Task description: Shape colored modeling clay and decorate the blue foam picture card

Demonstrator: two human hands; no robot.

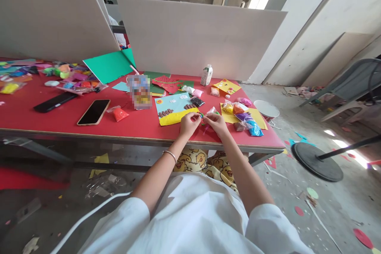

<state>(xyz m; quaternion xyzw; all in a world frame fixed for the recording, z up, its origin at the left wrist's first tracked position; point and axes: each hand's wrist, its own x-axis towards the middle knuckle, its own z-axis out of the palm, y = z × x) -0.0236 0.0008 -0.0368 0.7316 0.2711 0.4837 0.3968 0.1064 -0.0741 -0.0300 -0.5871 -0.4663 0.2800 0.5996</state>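
Close together over the front edge of the red table (166,134), my left hand (189,125) and my right hand (216,124) pinch a small green and blue bit of modelling clay (201,115) between the fingertips. Part of it is hidden by the fingers. Just beyond my left hand lies a light blue picture card (169,105) with a sun, clouds, brown clay shapes and a yellow strip (174,118) along its bottom. A small bag of black clay (197,101) touches the card's right side. Beside my right hand, several bags of coloured clay (244,117) rest on yellow sheets.
Left of the card are a bag of orange clay (120,114), a phone (93,112), a black case (55,102) and a blurred-out packet (139,92). A white bottle (206,75) stands before a grey board (196,39). A round black stand base (317,161) is on the floor at right.
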